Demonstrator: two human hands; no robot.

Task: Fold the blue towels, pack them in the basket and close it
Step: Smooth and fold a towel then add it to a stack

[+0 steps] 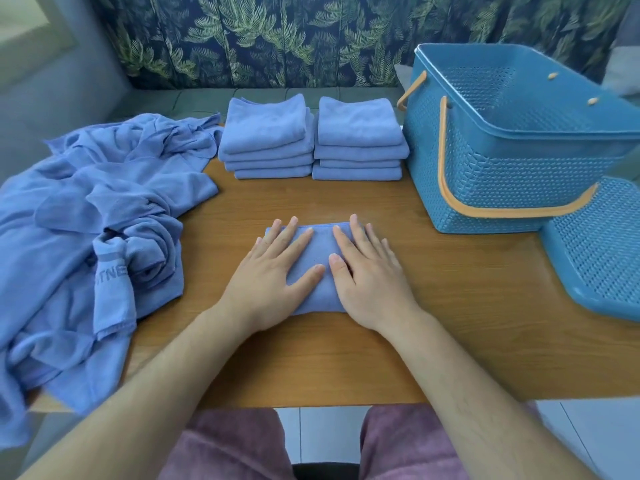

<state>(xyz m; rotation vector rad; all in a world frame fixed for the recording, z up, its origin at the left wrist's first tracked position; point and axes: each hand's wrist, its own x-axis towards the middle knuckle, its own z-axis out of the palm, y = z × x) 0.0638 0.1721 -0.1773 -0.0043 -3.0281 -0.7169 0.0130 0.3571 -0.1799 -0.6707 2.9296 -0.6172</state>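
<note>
A folded blue towel point(323, 249) lies on the wooden table point(433, 306) in front of me. My left hand point(277, 271) and my right hand point(367, 275) press flat on it side by side, fingers straight. Behind it stand two stacks of folded blue towels, one on the left point(266, 140) and one on the right point(360, 140). A heap of unfolded blue towels point(86, 220) covers the table's left side. The blue plastic basket point(512, 168) with orange handles stands open at the right. Its blue lid point(599, 258) lies on the table beside it.
A leaf-patterned curtain point(277, 39) hangs behind the table, with a grey-green bench point(194, 98) below it. The heap of towels hangs over the table's left edge. The lid sticks out past the table's right front corner.
</note>
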